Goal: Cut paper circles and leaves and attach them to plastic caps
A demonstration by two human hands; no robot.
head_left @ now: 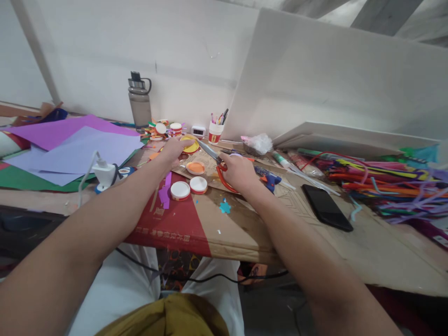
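Observation:
My right hand (pixel 238 171) is wrapped round the handles of a pair of scissors (pixel 211 151). Their metal blades point up and left, toward a yellow round piece (pixel 191 145) that my left hand (pixel 172 152) grips at its left edge. Whether the blades touch it I cannot tell. Just below lies a shallow cup with an orange inside (pixel 195 167). Nearer to me stand two white-topped round pieces with red sides, one on the left (pixel 180 190) and one on the right (pixel 199 185). A teal star-shaped cutout (pixel 225 206) and purple paper scraps (pixel 164 195) lie on the cardboard.
Purple paper sheets (pixel 94 149) and a power plug (pixel 105 173) are at left. A water bottle (pixel 139 100) and a cup of pens (pixel 215 130) stand behind. At right are a blue glue gun (pixel 271 180), a phone (pixel 326 206) and pipe cleaners (pixel 392 184).

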